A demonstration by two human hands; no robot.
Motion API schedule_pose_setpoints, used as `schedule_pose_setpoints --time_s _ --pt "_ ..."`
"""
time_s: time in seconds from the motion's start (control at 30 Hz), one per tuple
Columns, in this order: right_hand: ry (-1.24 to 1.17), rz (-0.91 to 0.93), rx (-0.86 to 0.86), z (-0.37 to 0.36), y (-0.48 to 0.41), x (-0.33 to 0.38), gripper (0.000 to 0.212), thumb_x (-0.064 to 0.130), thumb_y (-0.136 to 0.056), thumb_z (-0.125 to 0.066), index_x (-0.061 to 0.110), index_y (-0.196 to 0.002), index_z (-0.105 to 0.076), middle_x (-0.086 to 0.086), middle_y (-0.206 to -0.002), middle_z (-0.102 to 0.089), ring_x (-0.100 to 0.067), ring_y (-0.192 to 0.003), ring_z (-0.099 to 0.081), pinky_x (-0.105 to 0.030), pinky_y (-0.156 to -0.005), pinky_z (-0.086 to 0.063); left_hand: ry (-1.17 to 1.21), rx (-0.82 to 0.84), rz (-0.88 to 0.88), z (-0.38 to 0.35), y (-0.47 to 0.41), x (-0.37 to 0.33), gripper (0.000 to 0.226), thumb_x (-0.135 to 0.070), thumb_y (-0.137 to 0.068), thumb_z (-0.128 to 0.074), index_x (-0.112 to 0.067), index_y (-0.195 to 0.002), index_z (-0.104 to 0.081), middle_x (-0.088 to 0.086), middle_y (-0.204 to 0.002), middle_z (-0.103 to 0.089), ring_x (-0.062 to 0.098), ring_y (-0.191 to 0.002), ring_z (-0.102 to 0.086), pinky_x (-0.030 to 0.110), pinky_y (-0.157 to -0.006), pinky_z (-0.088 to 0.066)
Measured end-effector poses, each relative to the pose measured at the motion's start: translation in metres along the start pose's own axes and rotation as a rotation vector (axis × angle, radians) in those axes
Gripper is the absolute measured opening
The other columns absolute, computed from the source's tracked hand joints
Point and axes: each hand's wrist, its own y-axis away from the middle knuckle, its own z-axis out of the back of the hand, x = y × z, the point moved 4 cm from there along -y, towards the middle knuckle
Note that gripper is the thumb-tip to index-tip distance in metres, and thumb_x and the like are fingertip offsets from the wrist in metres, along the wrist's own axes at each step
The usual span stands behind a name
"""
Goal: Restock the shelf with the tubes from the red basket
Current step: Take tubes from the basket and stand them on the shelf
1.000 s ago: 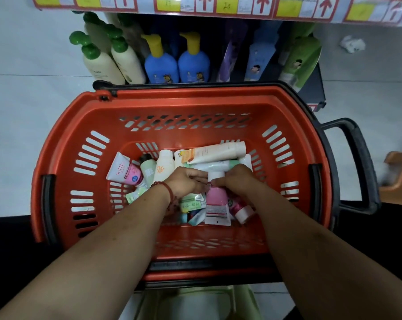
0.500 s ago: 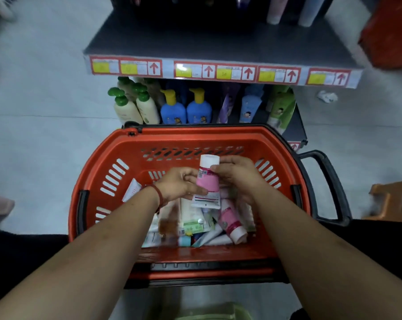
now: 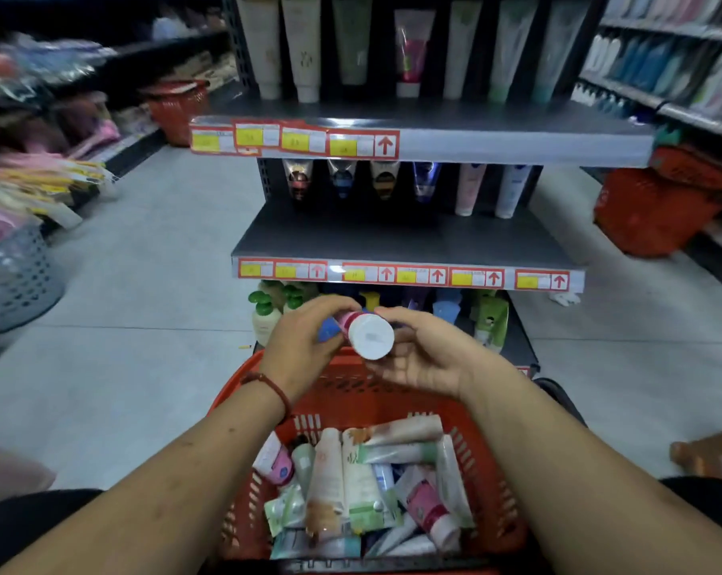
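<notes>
The pink tube is in the air over the far rim of the red basket, with its white cap turned toward the person. Both hands share it, so the danger is probably in the change of grip. If one hand lets go before the other holds firmly, the tube can slip and fall back on the other tubes at 6 o'clock, or down in front of the shelf at 12 o'clock. A second risk is on the shelf itself. The tubes there stand on their caps in a row at the back, and a careless push between them can knock the neighbours over.

The left hand, at 9 o'clock from the cap, is closed round the pink body of the tube, fingers curled over it. The right hand, at 3 o'clock, is about half open. Its first finger hooks over the top of the cap and the other fingers support the cap from below, so it also grips the tube, more lightly.
</notes>
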Motion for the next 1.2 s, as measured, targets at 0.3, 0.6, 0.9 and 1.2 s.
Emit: schedule_pose_setpoints --time_s 0.3,0.6,0.9,1.2 --pt "0.116 0.446 -0.120 -0.016 0.008 0.032 0.025 0.009 -0.088 -0.072 0.003 -0.112 -0.069 -0.020 -0.105 -0.075 -0.035 -0.097 -0.074 -0.045 -0.085 -0.061 0.868 0.068 0.629 0.026 -0.013 -0.006 0.029 -0.021 -0.092 -0.070 -0.007 -0.118 -0.069 0.014 -0.111 -0.074 0.028 -0.099 -0.074 0.035 -0.081 -0.061" --pt "0.213 0.591 -0.124 -0.017 0.010 0.072 0.032 0.001 -0.084 -0.076 0.006 -0.114 -0.067 -0.016 -0.100 -0.076 -0.033 -0.095 -0.074 -0.046 -0.088 -0.060 0.920 0.057 0.519 0.029 -0.042 -0.025 0.033 -0.012 -0.087 -0.073 -0.008 -0.120 -0.070 0.011 -0.109 -0.076 0.028 -0.104 -0.072 0.036 -0.090 -0.060" --pt "0.345 0.699 -0.169 -0.013 0.016 0.164 0.034 -0.003 -0.085 -0.073 0.003 -0.118 -0.065 -0.012 -0.102 -0.077 -0.027 -0.094 -0.075 -0.043 -0.085 -0.061 0.749 0.047 0.349 0.047 -0.133 -0.069 0.033 -0.008 -0.085 -0.075 -0.006 -0.117 -0.072 0.003 -0.105 -0.078 0.016 -0.099 -0.074 0.027 -0.083 -0.060" --pt "0.475 0.821 -0.251 -0.013 -0.015 0.314 0.035 -0.001 -0.086 -0.072 0.005 -0.119 -0.064 -0.011 -0.107 -0.076 -0.026 -0.098 -0.074 -0.044 -0.088 -0.060 0.720 -0.020 0.267 0.061 -0.284 -0.089 0.034 0.000 -0.080 -0.078 -0.001 -0.113 -0.071 0.012 -0.102 -0.076 0.016 -0.091 -0.075 0.026 -0.077 -0.062"
